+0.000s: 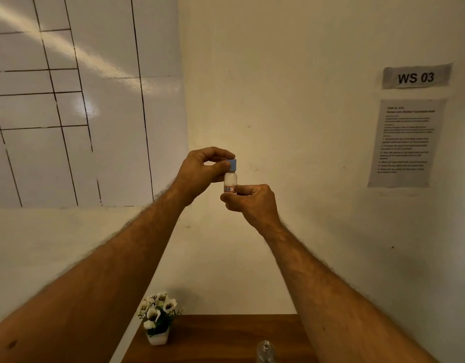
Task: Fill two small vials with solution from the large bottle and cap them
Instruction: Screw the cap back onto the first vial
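My left hand [202, 169] pinches the blue cap [232, 165] between thumb and fingertips, while my right hand [248, 200] grips the lower part of the small vial [230, 182], thumb and fingers closed around its base. I hold the vial upright at arm's length in front of the cream wall [291, 100], its long axis vertical, cap end pointing up and base pointing down into my right hand. A label marked "7B" faces me, and the body above it looks milky white. Both forearms reach up from the lower corners and meet at the vial, well above the wooden table [226, 336]. On that table a small pot of white flowers [158, 318] stands near the left edge, and the top of a clear bottle [265, 349] shows at the lower edge. A sign reading "WS 03" [416, 77] and a printed sheet [404, 142] hang on the wall to the right; white tiles [68, 100] cover the wall to the left.
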